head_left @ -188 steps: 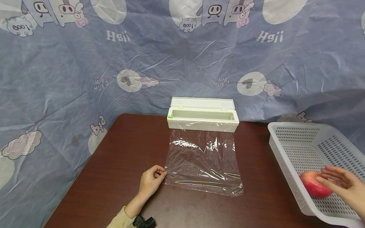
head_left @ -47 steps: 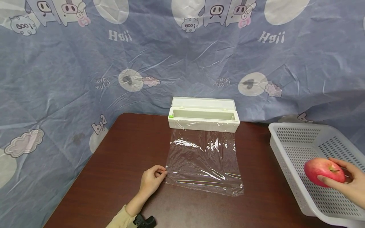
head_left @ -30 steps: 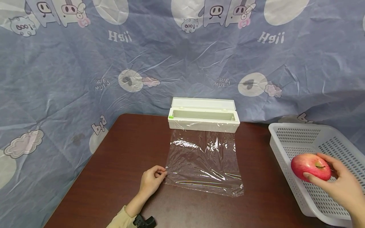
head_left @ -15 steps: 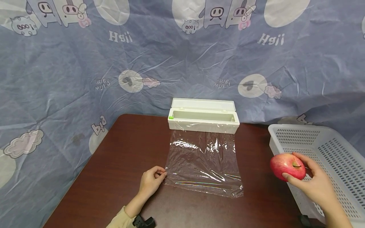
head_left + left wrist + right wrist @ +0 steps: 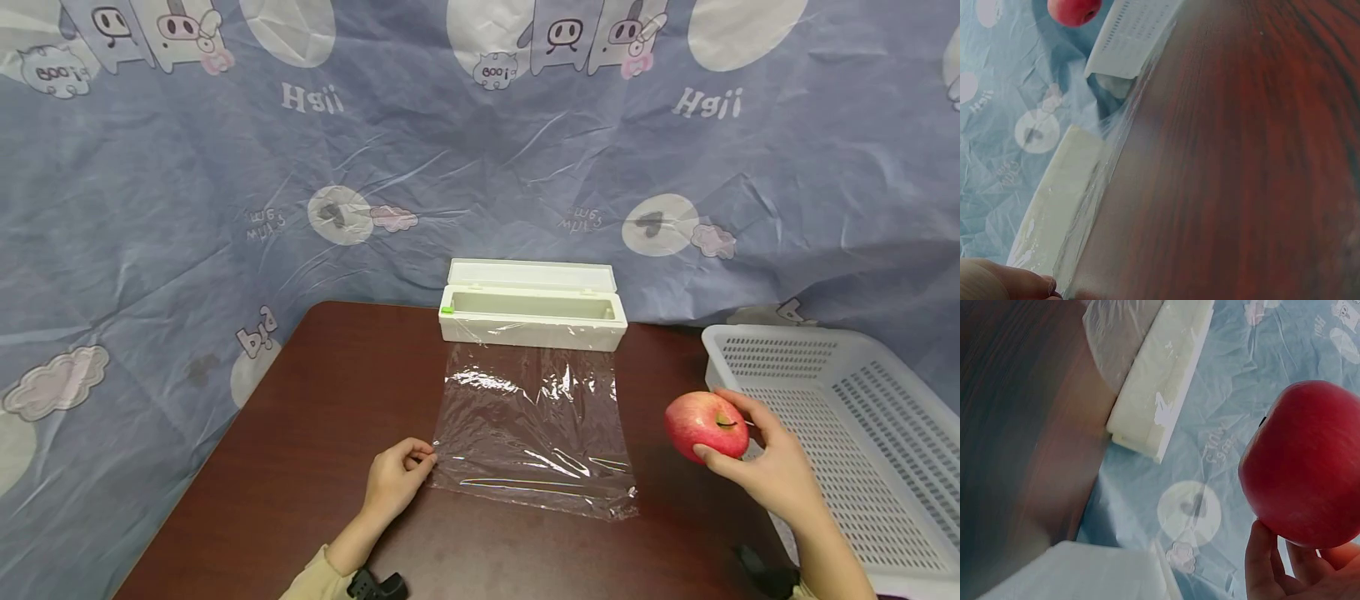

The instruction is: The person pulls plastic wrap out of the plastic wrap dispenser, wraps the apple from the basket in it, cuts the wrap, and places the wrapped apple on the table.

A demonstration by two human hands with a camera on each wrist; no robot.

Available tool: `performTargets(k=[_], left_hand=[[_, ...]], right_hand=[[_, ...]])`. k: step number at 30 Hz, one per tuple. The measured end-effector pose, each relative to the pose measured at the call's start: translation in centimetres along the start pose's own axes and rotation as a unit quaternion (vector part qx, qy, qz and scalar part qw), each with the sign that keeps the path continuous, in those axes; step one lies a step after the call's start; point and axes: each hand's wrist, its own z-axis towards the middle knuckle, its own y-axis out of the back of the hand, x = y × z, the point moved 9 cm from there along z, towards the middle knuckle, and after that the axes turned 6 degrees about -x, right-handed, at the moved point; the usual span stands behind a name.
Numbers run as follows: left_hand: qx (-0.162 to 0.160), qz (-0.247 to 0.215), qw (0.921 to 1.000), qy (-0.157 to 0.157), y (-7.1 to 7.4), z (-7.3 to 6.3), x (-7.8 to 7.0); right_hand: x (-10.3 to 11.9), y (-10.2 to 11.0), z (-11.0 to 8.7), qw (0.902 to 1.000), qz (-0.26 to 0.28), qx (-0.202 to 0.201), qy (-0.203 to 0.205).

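Observation:
A red apple is gripped between the thumb and fingers of my right hand, held up just left of the basket's near side. In the right wrist view the apple fills the right side, with fingertips against its underside. My left hand pinches the near left corner of a sheet of plastic wrap. The sheet lies over the table, shiny and wrinkled, and runs back to a white wrap dispenser whose lid stands raised. At the lower left of the left wrist view, thumb and finger meet at the wrap's edge.
A white perforated plastic basket stands on the right of the brown table. Behind the table hangs a blue patterned cloth. A small green piece sits at the dispenser's left end.
My right hand has taken hold of the apple in the basket, lifted it, and carried it left past the basket's rim. My left hand has stayed at the wrap's corner.

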Motion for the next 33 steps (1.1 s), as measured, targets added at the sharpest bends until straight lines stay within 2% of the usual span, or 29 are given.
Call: performTargets(k=[6,11,15,22,33], left_hand=[[-0.007,-0.001,1.0,-0.006,0.1,0.1,-0.1],[-0.008,-0.006,0.9999,-0.007,0.1,0.0,-0.2],[-0.014,-0.003,0.9997,-0.019,0.2,0.0,-0.3],[-0.003,-0.001,1.0,0.003,0.0,-0.1,0.1],[-0.003,0.0,1.0,0.006,0.0,0.0,0.2]], right_hand=[[0.8,-1.4,0.6,0.9998,0.02,0.007,0.007],[1.6,-2.9,0.9,0.9973,0.067,0.009,0.029],[2.4,-4.6,1.1,0.9928,0.108,0.024,0.046],[3.3,-7.1,1.5,0.9947,0.088,0.034,0.04],[4.9,-10.6,2.0,0.9901,0.117,0.063,0.044]])
